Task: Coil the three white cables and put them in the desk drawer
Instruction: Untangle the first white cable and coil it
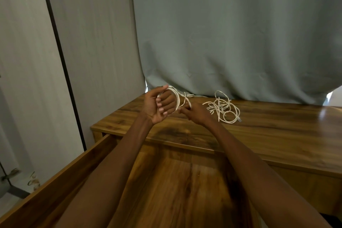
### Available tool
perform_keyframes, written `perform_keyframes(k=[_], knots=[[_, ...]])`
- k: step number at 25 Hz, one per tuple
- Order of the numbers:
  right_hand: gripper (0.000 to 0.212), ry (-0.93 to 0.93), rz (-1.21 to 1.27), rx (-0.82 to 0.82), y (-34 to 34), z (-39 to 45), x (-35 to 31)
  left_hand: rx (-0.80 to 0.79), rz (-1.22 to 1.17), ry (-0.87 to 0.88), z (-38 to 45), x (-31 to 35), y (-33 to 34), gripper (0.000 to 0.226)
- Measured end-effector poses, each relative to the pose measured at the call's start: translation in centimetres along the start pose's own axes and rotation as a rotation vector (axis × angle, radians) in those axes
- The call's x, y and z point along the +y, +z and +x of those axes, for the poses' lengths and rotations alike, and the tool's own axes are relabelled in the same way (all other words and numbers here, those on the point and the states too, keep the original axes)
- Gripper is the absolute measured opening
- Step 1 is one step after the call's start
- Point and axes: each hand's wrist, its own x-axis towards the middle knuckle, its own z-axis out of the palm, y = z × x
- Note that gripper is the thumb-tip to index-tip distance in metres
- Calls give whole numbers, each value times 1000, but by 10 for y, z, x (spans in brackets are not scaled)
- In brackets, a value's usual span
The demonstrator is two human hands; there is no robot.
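White cable point(176, 98) looped round left hand point(159, 106), fingers curled holding coil; right hand point(197, 114) pinches free end just beside. Other cables point(224, 110) tangled on desk point(277, 127), nearer right hand; drawer point(55, 176) open below.

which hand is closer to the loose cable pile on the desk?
Right. The right hand sits just left of the loose cable pile, not touching it. The left hand is farther left, with a cable coil looped around its fingers.
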Motion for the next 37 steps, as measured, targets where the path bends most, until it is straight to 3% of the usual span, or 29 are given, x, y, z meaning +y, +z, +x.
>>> perform_keyframes(k=[5,9,11,14,16,18,22,24,26,31,34,37], knots=[[21,-25,-41,-81,30,-23,-2,516,-71,505,9,-10,-4,46],[25,-68,-235,-325,40,-38,2,844,-116,678,15,-2,-16,41],[31,-155,-333,-330,36,-41,-2,995,97,678,15,-2,-31,42],[31,-357,-408,-215,23,-44,-12,1139,786,552,4,-9,-58,49],[27,-411,-443,-62,11,-42,-14,1057,1295,399,-7,-15,-71,56],[26,-420,-463,109,0,-36,-10,926,1519,191,-15,-21,-70,65],[26,-481,-333,279,-3,-21,10,667,1402,-297,-13,-25,-36,92],[37,-463,-261,323,2,-17,14,536,1233,-402,-11,-22,-28,94],[45,-445,-261,340,7,-16,16,372,952,-454,-10,-21,-29,81],[46,-342,-127,265,16,-12,26,61,199,-343,-10,-27,-29,56],[42,-298,-61,195,26,-18,32,-11,16,-151,-2,-29,-14,46],[35,-257,-146,179,33,-27,37,68,-45,140,12,-23,-1,40]])
